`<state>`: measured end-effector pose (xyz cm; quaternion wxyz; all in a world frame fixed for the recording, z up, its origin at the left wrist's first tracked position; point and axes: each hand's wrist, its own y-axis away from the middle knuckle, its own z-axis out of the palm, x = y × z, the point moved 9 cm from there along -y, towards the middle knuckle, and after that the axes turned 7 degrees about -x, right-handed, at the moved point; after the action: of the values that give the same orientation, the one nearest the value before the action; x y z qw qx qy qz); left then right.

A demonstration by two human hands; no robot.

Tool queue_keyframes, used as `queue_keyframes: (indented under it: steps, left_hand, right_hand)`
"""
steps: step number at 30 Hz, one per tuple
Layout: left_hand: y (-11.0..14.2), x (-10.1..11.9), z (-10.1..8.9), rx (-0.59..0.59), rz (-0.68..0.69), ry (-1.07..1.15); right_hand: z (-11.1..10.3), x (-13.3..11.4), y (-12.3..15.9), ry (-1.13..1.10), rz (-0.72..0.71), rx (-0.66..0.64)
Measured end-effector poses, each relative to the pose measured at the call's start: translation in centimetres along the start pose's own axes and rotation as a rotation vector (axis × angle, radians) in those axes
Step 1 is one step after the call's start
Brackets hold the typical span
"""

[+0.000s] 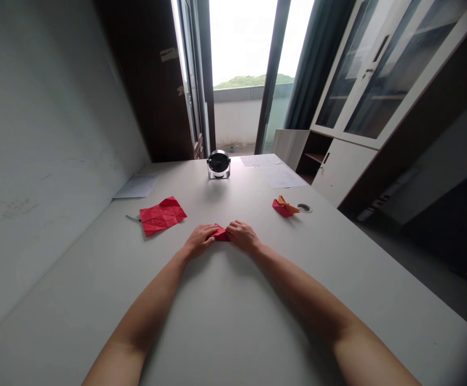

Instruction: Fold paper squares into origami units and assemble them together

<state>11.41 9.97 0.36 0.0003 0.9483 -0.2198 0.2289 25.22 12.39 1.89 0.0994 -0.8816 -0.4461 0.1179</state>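
Note:
Between my two hands a small piece of folded red paper [220, 234] lies at the middle of the white table. My left hand [200, 239] presses on its left end, fingers closed over the paper. From the other side my right hand [243, 235] grips the right end, with its fingers bent and pressed together. The hands cover both ends of the paper, so its full shape is hidden. To the left lies a creased, unfolded red sheet [163, 215]. Over on the right sit folded red and orange paper pieces [284, 207].
A roll of tape [304, 208] lies beside the folded pieces. A small round black-and-silver fan-like device [219, 164] stands at the table's [217, 321] far side. White papers [283, 176] lie at the far right, another sheet [136, 186] at the left by the wall.

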Motion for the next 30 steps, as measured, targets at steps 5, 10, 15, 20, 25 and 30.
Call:
queue_keyframes:
  steps: [5, 10, 15, 20, 25, 30]
  left_hand:
    - [-0.2, -0.4, -0.2, 0.047, -0.007, 0.036]
    - [0.4, -0.4, -1.0, 0.129, -0.075, 0.073]
    - [1.2, -0.7, -2.6, 0.254, -0.170, 0.090]
    - [1.5, -0.6, -3.2, 0.306, -0.205, 0.096]
    - [1.3, 1.5, -2.8, 0.276, -0.146, 0.021]
    - [1.2, 3.4, -2.7, 0.256, -0.090, 0.017]
  right_hand:
    - [-0.2, 0.1, 0.0, -0.010, 0.028, 0.000]
    - [-0.6, 0.0, 0.1, -0.017, 0.033, 0.016]
    - [-0.9, 0.7, 0.2, -0.006, 0.086, 0.047]
    - [-0.9, 1.1, 0.3, 0.014, 0.139, 0.042]
    - [-1.1, -0.2, 0.1, 0.063, 0.116, 0.018]
    - [-0.9, -0.8, 0.0, 0.078, 0.160, -0.044]
